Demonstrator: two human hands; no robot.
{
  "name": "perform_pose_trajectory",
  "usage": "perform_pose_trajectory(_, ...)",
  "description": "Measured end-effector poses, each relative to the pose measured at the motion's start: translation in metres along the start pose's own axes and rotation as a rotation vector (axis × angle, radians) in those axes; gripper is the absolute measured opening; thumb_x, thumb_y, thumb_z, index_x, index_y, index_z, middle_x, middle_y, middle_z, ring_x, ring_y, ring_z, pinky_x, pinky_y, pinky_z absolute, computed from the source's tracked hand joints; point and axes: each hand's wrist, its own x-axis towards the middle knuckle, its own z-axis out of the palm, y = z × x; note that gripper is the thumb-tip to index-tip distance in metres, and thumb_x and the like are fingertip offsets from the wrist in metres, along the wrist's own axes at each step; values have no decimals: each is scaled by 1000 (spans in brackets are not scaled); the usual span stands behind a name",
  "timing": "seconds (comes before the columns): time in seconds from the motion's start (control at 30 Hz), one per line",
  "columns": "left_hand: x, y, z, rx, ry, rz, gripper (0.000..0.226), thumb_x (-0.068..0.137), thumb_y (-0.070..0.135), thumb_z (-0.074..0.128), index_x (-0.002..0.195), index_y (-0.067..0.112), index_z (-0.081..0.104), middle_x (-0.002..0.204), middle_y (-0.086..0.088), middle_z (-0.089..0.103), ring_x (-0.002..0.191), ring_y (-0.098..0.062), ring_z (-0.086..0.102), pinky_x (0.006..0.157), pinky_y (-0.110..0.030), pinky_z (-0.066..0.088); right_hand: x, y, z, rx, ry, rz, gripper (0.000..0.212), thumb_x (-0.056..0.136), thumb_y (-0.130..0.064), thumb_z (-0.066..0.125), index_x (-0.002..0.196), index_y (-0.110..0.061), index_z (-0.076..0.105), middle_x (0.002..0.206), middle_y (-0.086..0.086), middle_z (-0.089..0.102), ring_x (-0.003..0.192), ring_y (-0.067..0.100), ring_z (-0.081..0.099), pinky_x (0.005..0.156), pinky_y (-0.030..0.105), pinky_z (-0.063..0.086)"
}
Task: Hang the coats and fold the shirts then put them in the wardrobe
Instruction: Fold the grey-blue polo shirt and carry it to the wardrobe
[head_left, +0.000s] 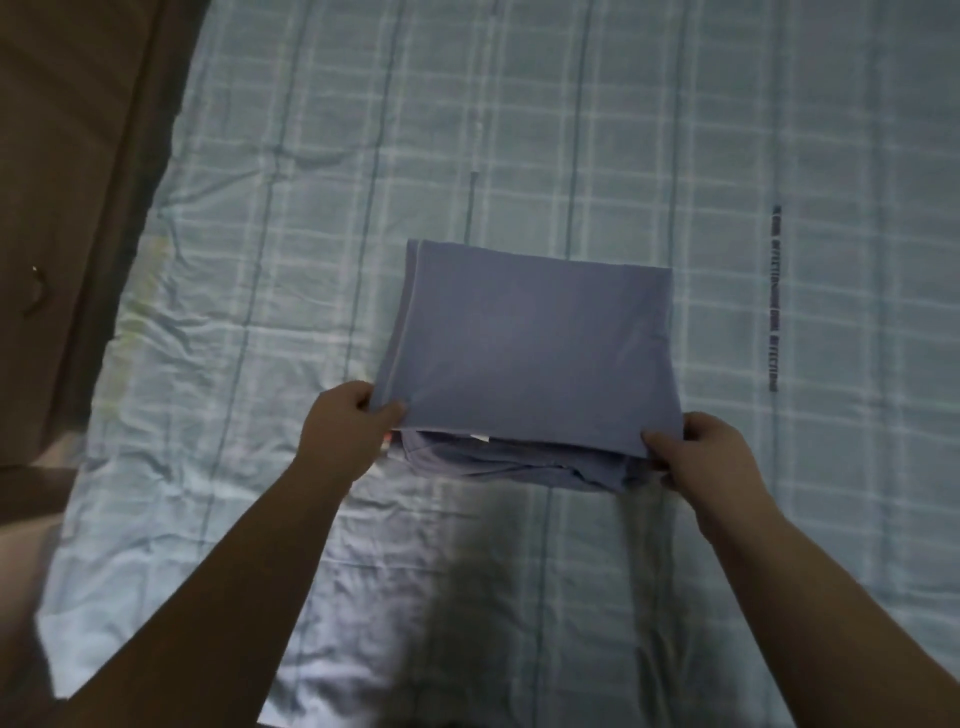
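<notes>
Left hand (347, 420) is seen pinching the near-left corner of a folded blue shirt (530, 353), thumb on top and fingers curled beneath the edge; right hand (701, 452) is clamped likewise on the near-right corner, thumb over the top layer. Shirt is laid approx. at the middle of a bed covered w/ a pale blue checked sheet (571, 130), near edge held a little off the sheet while the far edge rests flat. Top layer is smooth; below it, at the near side, several bunched layers and a small white label (480, 437) can be made out, so the fold looks nearly done, though not yet squared up. Fabric is judged thin, soft and light, prob. a knit: no stiffness, so it will sag and slide open if lifted by the corners only. A better hold would be had w/ both hands slipped flat under the stack, or w/ all layers pinched together at each side, incl. the loose lower ones. Slippage between layers is the main risk; breakage is none. Dark furniture (67, 156) is visible at the left of the bed, but whether it is the wardrobe cannot be told. No coats or hangers are in view.
</notes>
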Motion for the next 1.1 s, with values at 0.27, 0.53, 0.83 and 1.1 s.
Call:
perform_pose_trajectory(0.27,-18,-22,17,16,-75,-176,13,87,22,71,89,10,67,69,-8,69,57,-18,61,44,-23,41,-5,33,5,-167,-73,-30,10,83,-17,70,77,-13,63,72,8,68,67,27,66,65,38,54)
perform_pose_trajectory(0.53,-26,-22,26,128,43,-200,36,77,31,78,98,13,55,86,-5,65,73,-23,64,63,-37,54,-12,52,9,-172,28,-68,26,85,-30,70,99,-16,53,85,-1,62,85,27,62,69,33,42)
perform_pose_trajectory(0.83,-8,26,62,394,376,654,56,73,0,60,129,-2,52,134,-24,51,130,-42,43,113,-40,32,0,26,34,-437,200,-801,55,84,-17,56,137,-2,50,146,21,45,137,36,38,119,41,25)
perform_pose_trajectory(1.1,31,12,99,927,184,813,58,100,44,37,154,25,28,160,-13,27,148,-35,20,118,-55,17,27,48,64,-712,147,-823,62,97,-33,42,151,-3,34,157,19,33,144,38,31,118,52,25)
